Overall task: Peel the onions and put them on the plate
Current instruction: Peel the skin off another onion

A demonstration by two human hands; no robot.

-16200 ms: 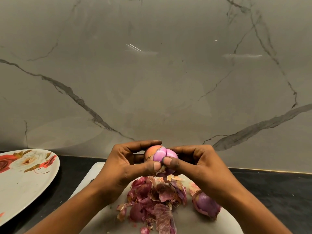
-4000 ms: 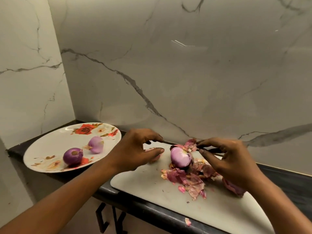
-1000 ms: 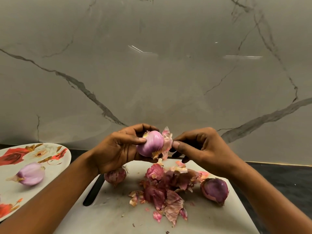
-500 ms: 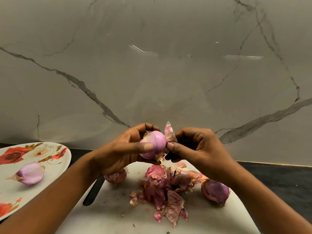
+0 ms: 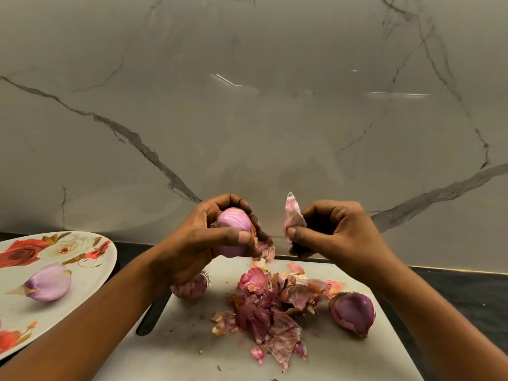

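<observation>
1. Half a second ago your hands were close together and the flap of skin was still on the onion. Now your right hand (image 5: 338, 235) has moved off to the side, and the piece of skin (image 5: 293, 215) has come away with it. That grip pinches the skin between thumb and fingers.
2. Your left hand (image 5: 198, 243) has its grip curled round the onion (image 5: 233, 229), up in the air above the cutting board (image 5: 178, 353).
3. The onion looks smooth and pink on top. A small scrap (image 5: 265, 250) hangs at its lower right side, so I think it is almost peeled but not quite.
4. The plate (image 5: 104, 259) sits on the dark desk (image 5: 467, 292) to your left. One peeled onion (image 5: 48, 283) lies on it.
5. Two more onions wait on the board. The rooty onion (image 5: 189, 288) is just under your left hand. The purple onion (image 5: 353, 312) is on the right, beside the pile of skins (image 5: 275, 306).
6. A dark long thing (image 5: 149, 317) lies at the board's left edge, under your left arm. I cannot tell what it is. It lies between the board and the plate, so carry the onion over it.
</observation>
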